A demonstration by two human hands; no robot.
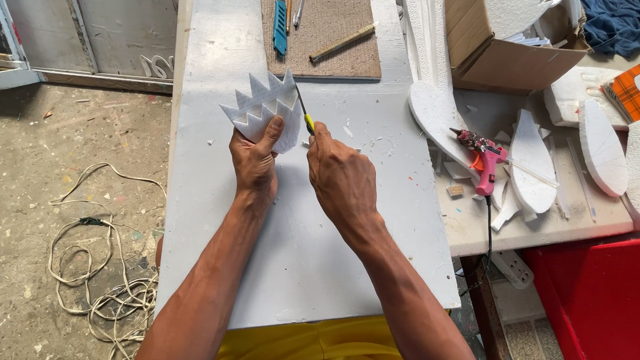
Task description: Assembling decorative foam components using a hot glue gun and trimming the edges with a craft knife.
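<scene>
White, jagged-topped foam piece (pixel 265 110) gripped in left hand (pixel 254 162); right hand (pixel 342 177) clenches a knife (pixel 303 112).

Single head-worn view, looking steeply down from above the person's own forearms, facing forward across the white board (pixel 294 259), hands close at frame centre, concrete floor (pixel 35 187) at left, cluttered side table (pixel 478 225) at right, no second view
</scene>
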